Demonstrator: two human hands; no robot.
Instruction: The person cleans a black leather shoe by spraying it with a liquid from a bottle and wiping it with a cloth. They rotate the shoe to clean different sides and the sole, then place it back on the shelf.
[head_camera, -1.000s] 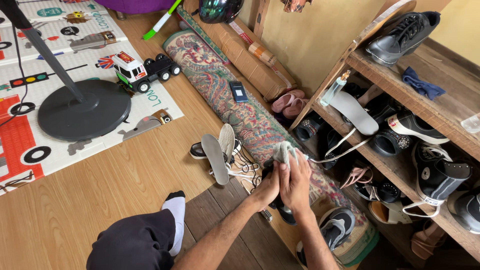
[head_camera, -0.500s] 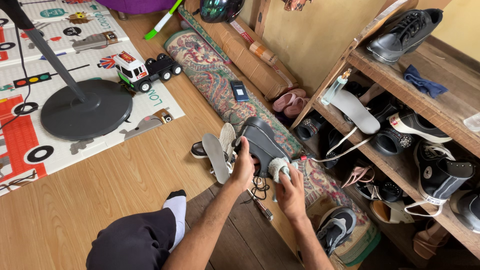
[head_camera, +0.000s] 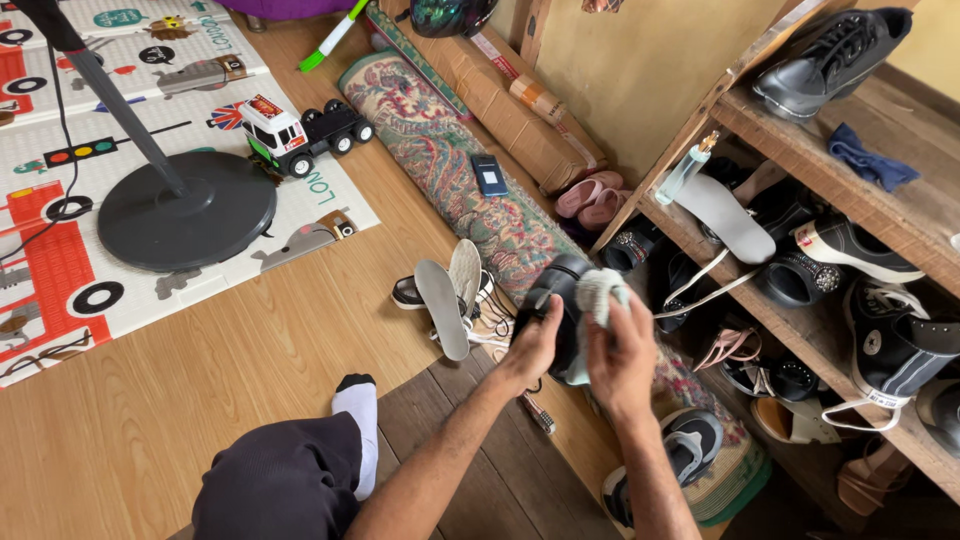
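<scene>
- Shoe (head_camera: 556, 312): black, held up off the floor in front of me, just above the patterned rug (head_camera: 440, 150) and a little left of the shoe rack (head_camera: 800, 330).
- My left hand (head_camera: 535, 345) has its fingers curled shut around the shoe's near side, thumb across the upper; I judge that a firm grip.
- My right hand (head_camera: 622, 355) is closed on a pale cloth (head_camera: 597, 290), bunched up and pressed against the far end of the shoe.
- I judge the shoe light enough for one hand, with a stiff sole and a softer upper that gives under pressure. Its smooth dark surface could turn slippery if the cloth is damp, which I cannot tell.
- Best hold, in my view, is across the sole and heel, where it is stiffest, leaving the upper free for the cloth.
- The cloth looks soft and limp; it needs a full fist to stay put.
- On the floor just left of my hands lie two grey insoles (head_camera: 452, 298) and loose white laces (head_camera: 490, 335), near enough to snag.
- A second dark shoe (head_camera: 680, 455) lies nearer me on the right, on the rug's end.
</scene>
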